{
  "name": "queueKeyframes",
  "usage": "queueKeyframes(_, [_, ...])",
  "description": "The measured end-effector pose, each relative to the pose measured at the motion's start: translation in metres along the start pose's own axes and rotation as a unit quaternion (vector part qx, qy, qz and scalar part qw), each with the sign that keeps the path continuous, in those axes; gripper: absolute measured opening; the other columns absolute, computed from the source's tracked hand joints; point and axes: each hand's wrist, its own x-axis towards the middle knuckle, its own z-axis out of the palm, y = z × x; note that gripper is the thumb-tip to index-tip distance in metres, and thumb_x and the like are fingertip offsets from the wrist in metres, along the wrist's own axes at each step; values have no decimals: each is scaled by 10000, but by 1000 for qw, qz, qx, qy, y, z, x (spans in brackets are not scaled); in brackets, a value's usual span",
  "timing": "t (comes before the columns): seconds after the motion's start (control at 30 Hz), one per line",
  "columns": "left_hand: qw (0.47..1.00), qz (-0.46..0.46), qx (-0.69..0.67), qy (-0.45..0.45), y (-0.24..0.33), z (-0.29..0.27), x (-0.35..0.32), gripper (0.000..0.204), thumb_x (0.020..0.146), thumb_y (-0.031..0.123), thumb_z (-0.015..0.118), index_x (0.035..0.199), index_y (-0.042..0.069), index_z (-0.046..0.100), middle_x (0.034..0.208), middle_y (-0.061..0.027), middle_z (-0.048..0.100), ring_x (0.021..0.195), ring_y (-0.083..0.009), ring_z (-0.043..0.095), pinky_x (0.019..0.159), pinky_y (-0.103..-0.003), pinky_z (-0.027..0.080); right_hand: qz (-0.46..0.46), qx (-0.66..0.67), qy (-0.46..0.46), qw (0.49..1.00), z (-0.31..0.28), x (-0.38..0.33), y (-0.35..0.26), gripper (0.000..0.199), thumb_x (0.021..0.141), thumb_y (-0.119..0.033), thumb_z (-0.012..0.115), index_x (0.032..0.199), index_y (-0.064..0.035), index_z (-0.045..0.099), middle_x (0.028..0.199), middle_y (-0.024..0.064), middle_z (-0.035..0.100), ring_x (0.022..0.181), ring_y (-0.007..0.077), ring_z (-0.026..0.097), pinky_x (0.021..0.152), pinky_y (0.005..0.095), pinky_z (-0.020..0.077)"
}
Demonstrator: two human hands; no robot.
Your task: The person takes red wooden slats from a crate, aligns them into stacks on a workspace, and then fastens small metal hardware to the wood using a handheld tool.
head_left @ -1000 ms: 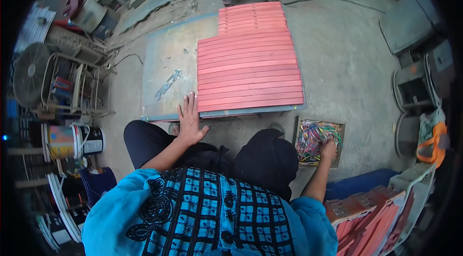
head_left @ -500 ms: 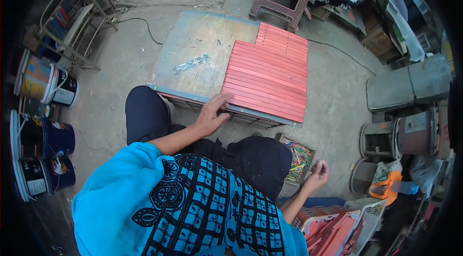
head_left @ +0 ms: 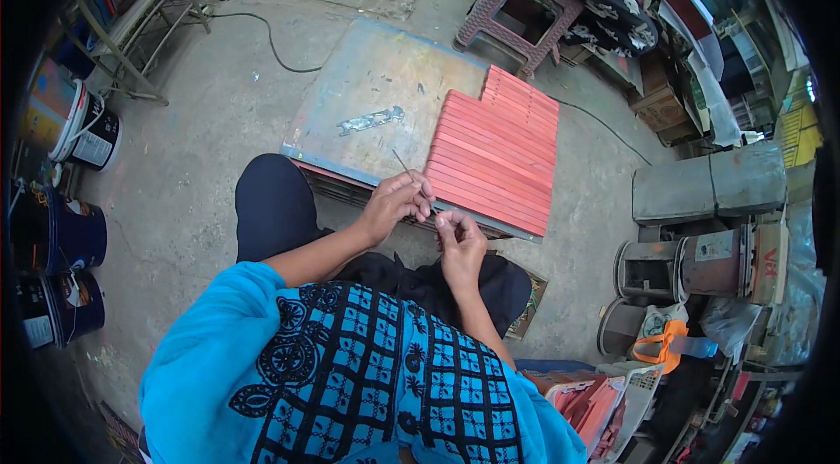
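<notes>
Wkshp w/ red slats (head_left: 494,162), buckets (head_left: 80,232)

Skinny dark stick (head_left: 402,162), pretty straight, pokes up and left out of the left hand (head_left: 394,205), lower end seemingly pinched by the right hand (head_left: 462,247); kinda too tiny to tell.

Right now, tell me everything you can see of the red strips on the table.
The red strips look like painted wood: long, narrow, lying flat side by side on the right part of the low table. The farthest ones look shorter and carry dark dots. The left hand is at their near left corner; contact is unclear.
</notes>
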Motion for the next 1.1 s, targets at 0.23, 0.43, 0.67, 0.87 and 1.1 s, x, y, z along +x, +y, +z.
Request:
queueKeyframes(0.23, [989,112,-15,100,40,-54,1,180,897,169,421,879,5,493,813,-82,533,665,-125,518,612,-247,425,-44,-211,-117,969,38,34,-6,182,813,-149,610,821,31,587,641,68,560,537,91,492,496,254,386])
queueKeyframes(0.43, [962,138,-182,149,65,-100,4,151,887,162,418,858,28,482,816,-97,531,677,-148,499,634,-253,411,-196,-307,-143,920,83,96,27,200,764,-55,562,957,-3,560,935,195,556,837,316,550,734,379,438])
queueKeyframes(0.67, [955,146,-201,162,76,-112,-1,153,887,156,429,861,16,484,840,-99,513,690,-141,476,632,-246,408,-309,-476,-185,802,136,167,63,478,746,-14,412,1215,-92,465,1315,142,372,1152,319,420,891,403,403])
queueKeyframes(0.87, [951,160,-206,163,79,-123,-1,151,883,156,427,874,15,482,837,-95,506,688,-143,476,638,-250,406,-248,-454,-210,830,143,167,55,233,744,-113,525,969,-79,575,1027,111,542,1005,290,480,787,419,412])
queueKeyframes(1.1, [955,150,-185,177,77,-119,2,160,881,168,430,869,19,487,840,-91,510,697,-145,482,638,-248,411,-153,-440,-204,861,142,131,44,234,674,-151,684,829,-42,547,858,165,569,863,317,543,707,432,417])
